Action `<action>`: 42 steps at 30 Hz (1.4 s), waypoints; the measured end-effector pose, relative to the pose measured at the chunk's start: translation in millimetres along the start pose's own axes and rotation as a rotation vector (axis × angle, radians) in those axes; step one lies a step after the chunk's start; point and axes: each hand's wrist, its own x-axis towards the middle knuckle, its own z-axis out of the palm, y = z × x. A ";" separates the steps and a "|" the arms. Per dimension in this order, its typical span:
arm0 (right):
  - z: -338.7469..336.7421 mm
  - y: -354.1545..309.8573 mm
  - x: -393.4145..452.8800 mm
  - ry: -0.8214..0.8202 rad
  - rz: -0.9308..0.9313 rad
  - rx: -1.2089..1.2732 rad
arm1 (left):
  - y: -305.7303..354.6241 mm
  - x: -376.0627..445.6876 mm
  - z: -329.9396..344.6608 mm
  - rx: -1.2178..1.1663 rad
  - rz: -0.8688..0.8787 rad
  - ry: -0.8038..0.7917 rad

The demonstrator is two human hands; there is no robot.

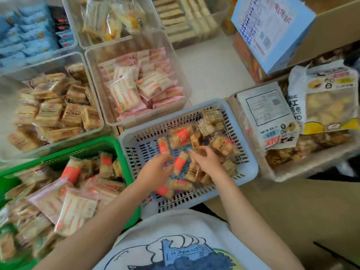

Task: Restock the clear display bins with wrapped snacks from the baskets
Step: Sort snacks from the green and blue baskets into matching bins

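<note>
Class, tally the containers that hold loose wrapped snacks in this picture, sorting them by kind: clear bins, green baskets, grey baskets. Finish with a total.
Clear bins: 6
Green baskets: 1
Grey baskets: 1
Total: 8

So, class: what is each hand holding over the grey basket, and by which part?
The left hand seems to pinch the orange-labelled snack by its lower end. The right hand grips a clear-wrapped snack by its edge; motion blur leaves both uncertain.

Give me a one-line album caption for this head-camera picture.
Both hands, left and right, pick through wrapped snacks in a grey basket beside clear display bins.
</note>
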 end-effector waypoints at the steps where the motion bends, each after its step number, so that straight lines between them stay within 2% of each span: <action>1: -1.7 -7.6 -7.1 -0.090 0.046 0.272 | 0.2 -0.5 -3.6 -0.019 0.010 0.038; 3: -3.4 -24.2 -23.2 -0.270 0.041 0.646 | 2.0 -2.6 -11.8 -0.075 0.055 0.124; 4: -2.5 -33.0 -30.0 -0.341 0.011 0.713 | 4.1 -4.4 -17.1 -0.106 0.100 0.163; 7: 14.8 -69.5 -48.8 -0.486 -0.087 0.628 | 7.7 -14.0 -36.8 -0.127 0.233 0.261; 10: 54.4 -110.1 -65.1 -0.542 -0.154 0.446 | -3.2 -32.3 -61.8 -0.134 0.201 0.465; 12: 88.2 -134.8 -77.4 -0.511 -0.211 0.297 | -22.9 -47.9 -81.2 -0.136 0.120 0.587; 15: 144.9 -165.2 -87.5 -0.344 -0.328 -0.006 | -72.2 -72.6 -107.9 -0.184 -0.002 0.631; 17: 179.7 -180.2 -88.3 -0.204 -0.484 -0.271 | -112.5 -89.1 -121.1 -0.248 -0.124 0.649; 20: 229.6 -199.4 -95.9 -0.149 -0.693 -0.482 | -168.0 -117.4 -136.2 -0.361 -0.247 0.744; 24: 274.1 -210.8 -89.3 -0.005 -0.919 -0.861 | -205.3 -131.7 -167.1 -0.422 -0.220 0.912; 27: 292.6 -201.5 -76.9 0.023 -0.855 -1.151 | -222.4 -123.4 -203.1 -0.456 -0.183 0.996; 30: 297.1 -177.7 -70.1 0.110 -0.885 -1.350 | -233.3 -102.5 -224.0 -0.370 -0.173 1.002; 33: 298.0 -166.8 -67.9 0.171 -0.885 -1.422 | -245.1 -79.6 -216.0 -0.228 -0.182 0.817; 35: 298.4 -166.9 -67.9 0.182 -0.880 -1.421 | -257.6 -72.4 -196.4 0.003 -0.194 0.678; 38: 299.6 -165.1 -68.7 0.183 -0.882 -1.407 | -270.5 -78.4 -169.2 0.248 -0.212 0.644; 42: 297.4 -167.0 -71.0 0.139 -0.870 -1.377 | -264.7 -95.5 -161.7 0.158 -0.250 0.683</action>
